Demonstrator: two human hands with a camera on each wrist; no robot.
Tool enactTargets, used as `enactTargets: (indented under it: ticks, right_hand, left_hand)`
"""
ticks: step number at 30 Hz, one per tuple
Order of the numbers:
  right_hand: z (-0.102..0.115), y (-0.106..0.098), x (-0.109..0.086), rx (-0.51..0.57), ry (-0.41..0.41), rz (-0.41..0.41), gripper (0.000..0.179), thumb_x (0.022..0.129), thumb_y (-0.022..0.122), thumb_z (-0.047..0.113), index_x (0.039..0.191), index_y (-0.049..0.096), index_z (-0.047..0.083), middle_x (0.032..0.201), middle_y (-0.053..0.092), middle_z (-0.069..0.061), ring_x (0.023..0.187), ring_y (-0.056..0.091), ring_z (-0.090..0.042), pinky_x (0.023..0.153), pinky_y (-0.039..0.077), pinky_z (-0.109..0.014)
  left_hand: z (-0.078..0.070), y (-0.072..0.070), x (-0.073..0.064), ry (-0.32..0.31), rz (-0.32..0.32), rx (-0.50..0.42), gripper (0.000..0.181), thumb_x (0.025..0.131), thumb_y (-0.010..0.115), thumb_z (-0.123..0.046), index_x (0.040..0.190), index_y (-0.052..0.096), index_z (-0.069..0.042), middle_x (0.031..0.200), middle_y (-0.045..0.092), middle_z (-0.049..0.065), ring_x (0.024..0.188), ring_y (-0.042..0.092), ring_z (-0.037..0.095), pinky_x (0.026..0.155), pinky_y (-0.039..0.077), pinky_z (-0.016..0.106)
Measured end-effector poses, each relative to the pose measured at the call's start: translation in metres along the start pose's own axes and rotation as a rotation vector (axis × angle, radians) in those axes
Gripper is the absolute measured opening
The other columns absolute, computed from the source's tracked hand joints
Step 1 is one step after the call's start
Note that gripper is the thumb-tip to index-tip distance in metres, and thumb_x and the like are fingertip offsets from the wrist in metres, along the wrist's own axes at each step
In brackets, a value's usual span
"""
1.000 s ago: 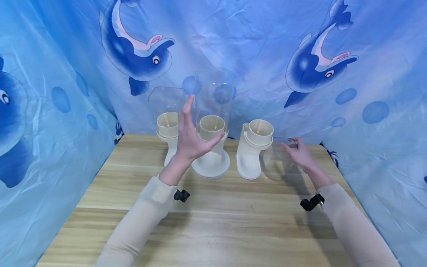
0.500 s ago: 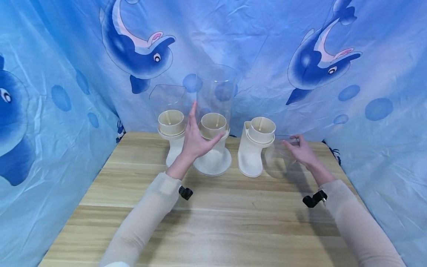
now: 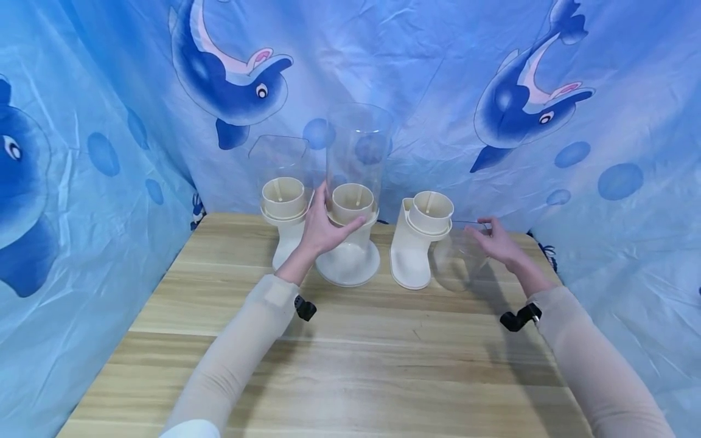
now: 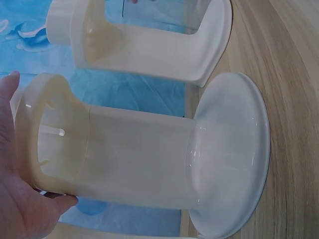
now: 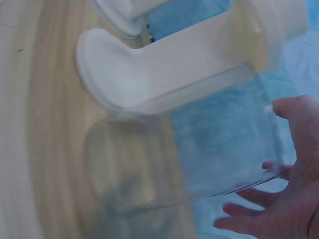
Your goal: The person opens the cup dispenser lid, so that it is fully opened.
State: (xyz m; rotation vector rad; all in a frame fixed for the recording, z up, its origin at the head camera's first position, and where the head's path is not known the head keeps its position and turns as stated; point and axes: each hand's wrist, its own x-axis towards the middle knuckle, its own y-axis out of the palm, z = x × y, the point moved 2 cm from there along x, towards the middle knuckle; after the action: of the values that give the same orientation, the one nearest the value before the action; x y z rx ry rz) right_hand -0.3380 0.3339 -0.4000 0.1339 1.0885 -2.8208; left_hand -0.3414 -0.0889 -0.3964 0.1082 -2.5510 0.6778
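Three cream stands with round cups on top line the back of the table. My left hand wraps the collar of the middle stand from the front, thumb to the right and fingers to the left. A tall clear cylinder rises around that stand's cup. My right hand holds the upper rim of a clear container with thumb and fingers. This container stands on the table beside the right stand. At the left, a clear cover rises over the left stand.
The wooden table reaches back to a blue dolphin-print curtain, close behind the stands. More curtain hangs along both sides. A small black camera sits on each sleeve cuff.
My left hand has moved right and down from beside the middle stand onto its collar, and its fingers have closed in. The right hand stays at the clear container. The head view has shifted slightly.
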Motion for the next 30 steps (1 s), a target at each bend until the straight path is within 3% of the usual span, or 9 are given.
enactTargets:
  ticks: [3, 6, 12, 15, 19, 22, 25, 30]
  right_hand:
    - [0.016, -0.014, -0.001, -0.04, -0.017, -0.02, 0.094, 0.108, 0.042, 0.062, 0.167, 0.005, -0.001, 0.167, 0.017, -0.042, 0.153, 0.025, -0.061, 0.121, 0.034, -0.073]
    - [0.039, -0.028, -0.004, -0.037, -0.067, -0.084, 0.089, 0.109, 0.045, 0.055, 0.167, 0.008, -0.003, 0.17, 0.015, -0.04, 0.155, 0.019, -0.062, 0.125, 0.026, -0.074]
    - [0.104, -0.037, -0.012, 0.06, -0.221, -0.246, 0.075, 0.109, 0.056, 0.042, 0.164, 0.026, 0.001, 0.171, 0.029, -0.027, 0.158, 0.026, -0.052, 0.128, 0.028, -0.068]
    - [0.146, -0.03, -0.017, 0.115, -0.338, -0.276, 0.07, 0.107, 0.061, 0.039, 0.163, 0.034, 0.008, 0.171, 0.036, -0.017, 0.159, 0.033, -0.043, 0.127, 0.033, -0.063]
    - [0.199, -0.009, -0.021, 0.189, -0.505, -0.206, 0.071, 0.104, 0.07, 0.033, 0.164, 0.033, 0.023, 0.172, 0.037, -0.009, 0.159, 0.036, -0.036, 0.126, 0.037, -0.062]
    - [0.225, 0.011, -0.019, 0.222, -0.586, -0.115, 0.085, 0.1, 0.075, 0.028, 0.167, 0.024, 0.034, 0.175, 0.031, -0.008, 0.159, 0.035, -0.037, 0.125, 0.037, -0.064]
    - [0.242, 0.031, -0.015, 0.232, -0.639, -0.068, 0.099, 0.096, 0.08, 0.024, 0.169, 0.015, 0.039, 0.177, 0.023, -0.008, 0.159, 0.034, -0.039, 0.125, 0.038, -0.061]
    - [0.254, 0.053, -0.007, 0.249, -0.674, -0.033, 0.109, 0.094, 0.082, 0.018, 0.17, 0.007, 0.04, 0.177, 0.019, -0.01, 0.155, 0.041, -0.041, 0.117, 0.05, -0.058]
  left_hand:
    - [0.001, 0.001, -0.001, 0.01, 0.014, -0.018, 0.12, 0.081, 0.086, -0.054, 0.17, 0.017, -0.013, 0.156, 0.047, 0.018, 0.14, 0.051, 0.035, 0.117, 0.046, 0.056]
    - [0.004, 0.003, -0.003, 0.0, 0.035, -0.038, 0.12, 0.083, 0.086, -0.054, 0.17, 0.015, -0.012, 0.158, 0.044, 0.017, 0.142, 0.049, 0.034, 0.12, 0.044, 0.056]
    - [0.01, 0.005, -0.011, -0.018, 0.06, -0.058, 0.115, 0.084, 0.086, -0.052, 0.168, 0.018, -0.012, 0.144, 0.048, 0.017, 0.129, 0.049, 0.031, 0.113, 0.045, 0.056]
    - [0.01, 0.004, -0.011, -0.016, 0.063, -0.065, 0.113, 0.085, 0.086, -0.049, 0.168, 0.019, -0.012, 0.147, 0.047, 0.017, 0.131, 0.048, 0.031, 0.114, 0.045, 0.056]
    - [0.007, 0.002, -0.01, -0.011, 0.051, -0.068, 0.112, 0.085, 0.087, -0.049, 0.167, 0.021, -0.012, 0.157, 0.045, 0.018, 0.137, 0.048, 0.033, 0.118, 0.043, 0.057]
    - [0.005, 0.001, -0.008, -0.007, 0.044, -0.072, 0.112, 0.084, 0.087, -0.048, 0.167, 0.021, -0.012, 0.16, 0.043, 0.018, 0.141, 0.047, 0.034, 0.12, 0.042, 0.057]
    - [0.004, -0.001, -0.007, 0.0, 0.043, -0.083, 0.113, 0.084, 0.089, -0.046, 0.167, 0.021, -0.011, 0.162, 0.042, 0.019, 0.144, 0.046, 0.033, 0.121, 0.042, 0.056]
    - [-0.001, -0.003, -0.004, -0.003, 0.039, -0.097, 0.111, 0.083, 0.09, -0.039, 0.166, 0.023, -0.009, 0.149, 0.047, 0.019, 0.135, 0.049, 0.033, 0.114, 0.045, 0.055]
